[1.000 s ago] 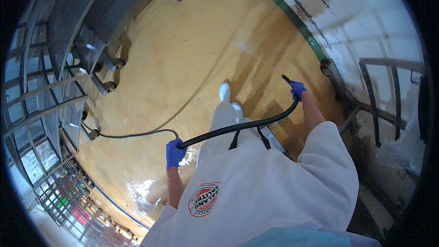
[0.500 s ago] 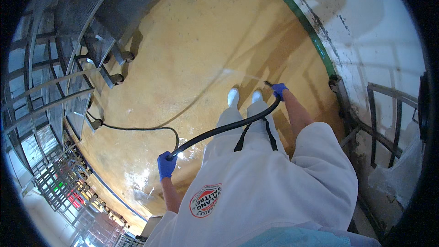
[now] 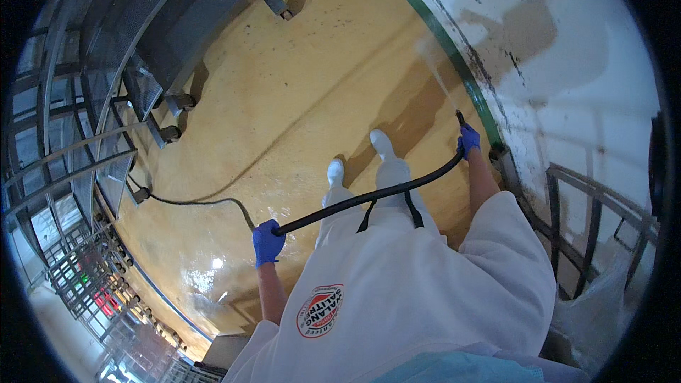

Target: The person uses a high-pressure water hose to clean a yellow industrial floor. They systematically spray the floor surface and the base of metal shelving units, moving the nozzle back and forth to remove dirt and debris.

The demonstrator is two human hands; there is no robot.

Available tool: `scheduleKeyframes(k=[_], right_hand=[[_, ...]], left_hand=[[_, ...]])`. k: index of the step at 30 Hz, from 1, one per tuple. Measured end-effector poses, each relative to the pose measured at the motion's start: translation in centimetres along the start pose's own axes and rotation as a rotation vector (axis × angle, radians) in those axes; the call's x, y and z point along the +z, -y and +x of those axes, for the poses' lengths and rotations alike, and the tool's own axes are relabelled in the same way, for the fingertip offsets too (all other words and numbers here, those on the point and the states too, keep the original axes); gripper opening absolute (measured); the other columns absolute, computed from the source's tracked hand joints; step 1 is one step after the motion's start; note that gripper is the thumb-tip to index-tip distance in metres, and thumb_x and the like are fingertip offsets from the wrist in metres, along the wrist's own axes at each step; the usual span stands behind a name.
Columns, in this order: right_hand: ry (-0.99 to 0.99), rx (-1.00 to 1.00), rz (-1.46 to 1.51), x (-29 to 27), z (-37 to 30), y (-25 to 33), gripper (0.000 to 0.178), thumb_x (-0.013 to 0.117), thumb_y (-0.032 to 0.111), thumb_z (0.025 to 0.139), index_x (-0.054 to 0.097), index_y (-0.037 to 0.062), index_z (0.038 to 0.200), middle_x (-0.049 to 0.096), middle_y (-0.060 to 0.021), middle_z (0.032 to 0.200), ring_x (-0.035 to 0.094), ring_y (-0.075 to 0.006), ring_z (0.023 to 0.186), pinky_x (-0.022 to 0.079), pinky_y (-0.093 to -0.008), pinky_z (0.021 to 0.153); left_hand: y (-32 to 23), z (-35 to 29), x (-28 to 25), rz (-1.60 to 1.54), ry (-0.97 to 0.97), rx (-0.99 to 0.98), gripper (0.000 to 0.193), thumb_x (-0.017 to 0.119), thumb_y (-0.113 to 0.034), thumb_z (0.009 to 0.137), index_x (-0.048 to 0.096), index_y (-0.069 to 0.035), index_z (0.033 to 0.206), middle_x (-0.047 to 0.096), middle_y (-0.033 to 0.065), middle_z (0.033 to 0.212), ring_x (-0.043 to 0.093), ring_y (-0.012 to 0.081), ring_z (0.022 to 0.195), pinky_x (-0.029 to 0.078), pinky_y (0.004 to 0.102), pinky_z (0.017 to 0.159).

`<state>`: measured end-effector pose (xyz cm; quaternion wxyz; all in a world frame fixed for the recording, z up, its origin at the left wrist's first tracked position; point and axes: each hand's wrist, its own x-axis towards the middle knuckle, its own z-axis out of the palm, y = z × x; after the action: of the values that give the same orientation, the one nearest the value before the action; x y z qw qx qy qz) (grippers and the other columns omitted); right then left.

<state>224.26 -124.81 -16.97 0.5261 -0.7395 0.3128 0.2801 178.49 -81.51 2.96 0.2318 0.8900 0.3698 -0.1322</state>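
Note:
A thick black hose (image 3: 369,198) runs across in front of my legs, from one hand to the other. My blue-gloved right hand (image 3: 468,140) is closed round its end, just behind a dark spray nozzle (image 3: 460,118). From the nozzle a thin jet of water (image 3: 441,84) shoots out toward the floor near the green strip (image 3: 464,74) at the wall's foot. On the left, my blue-gloved left hand (image 3: 268,242) is wrapped round the hose farther back. Beyond it the hose trails over the floor toward the metal racks.
Wheeled metal racks (image 3: 113,128) line the left side. A white, stained wall (image 3: 560,64) rises on the right, with a metal frame (image 3: 589,191) and clear plastic sheeting (image 3: 596,312) beside me. The yellow floor (image 3: 305,78) is shiny with wet patches. My white boots (image 3: 381,144) stand mid-floor.
My right hand has moved to the right with the nozzle, and the jet has swung from the left toward the wall's foot. One boot has stepped ahead. My left hand keeps its hold.

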Motion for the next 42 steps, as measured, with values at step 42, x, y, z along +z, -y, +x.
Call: scheduleKeyframes(k=[42], right_hand=[[0.089, -0.294, -0.204, 6.3, 7.4, 13.6, 0.007, 0.053, 0.012, 0.081, 0.056, 0.0072, 0.079, 0.046, -0.0033, 0.053, 0.046, -0.0168, 0.038, 0.037, -0.0309, 0.035]], left_hand=[[-9.3, -4.4, 1.0, -0.089, -0.088, -0.188, 0.016, 0.067, -0.014, 0.064, 0.053, -0.007, 0.059, 0.055, 0.0158, 0.059, 0.055, 0.0352, 0.056, 0.040, 0.0402, 0.050]])
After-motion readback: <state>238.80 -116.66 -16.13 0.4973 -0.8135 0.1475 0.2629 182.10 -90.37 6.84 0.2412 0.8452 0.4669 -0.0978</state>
